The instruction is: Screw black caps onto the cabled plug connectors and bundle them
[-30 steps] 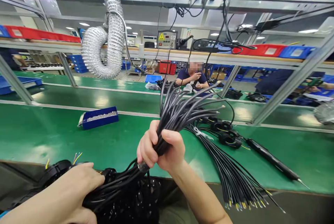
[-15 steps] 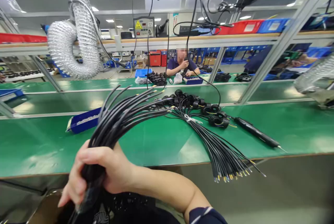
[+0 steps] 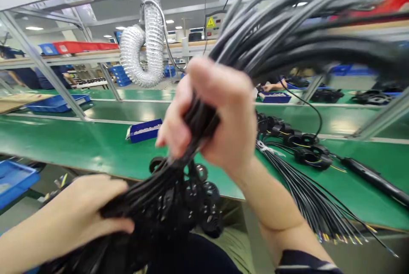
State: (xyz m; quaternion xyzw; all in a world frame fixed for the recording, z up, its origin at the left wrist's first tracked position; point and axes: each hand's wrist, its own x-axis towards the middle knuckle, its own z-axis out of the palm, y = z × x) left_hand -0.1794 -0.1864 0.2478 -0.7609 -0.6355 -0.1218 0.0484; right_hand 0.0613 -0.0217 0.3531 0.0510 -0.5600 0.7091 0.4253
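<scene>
A thick bundle of black cables (image 3: 255, 39) fills the middle and upper right, its upper ends blurred and bent over to the right. My right hand (image 3: 223, 112) is closed around the bundle in a fist. Lower down at the left, my left hand (image 3: 86, 210) grips the cables' lower stretch, thumb below and fingers over the top. Round black plastic parts (image 3: 207, 210) hang from the cables between and below my hands. A second cable bundle (image 3: 300, 188), tied with a white tie, lies on the green bench (image 3: 79, 142), its coloured wire ends over the front edge.
A dark blue box (image 3: 145, 131) of small clear pieces sits on the bench. At right are black ring-shaped parts (image 3: 311, 157) and a black pen-like electric tool (image 3: 373, 176). A blue tray (image 3: 15, 180) stands low at left. A silver duct (image 3: 153, 39) hangs overhead; metal posts (image 3: 47, 65) rise behind.
My right hand has carried the bundle up and closer to the camera. My left hand has come into view, gripping the lower cables. The view has turned left.
</scene>
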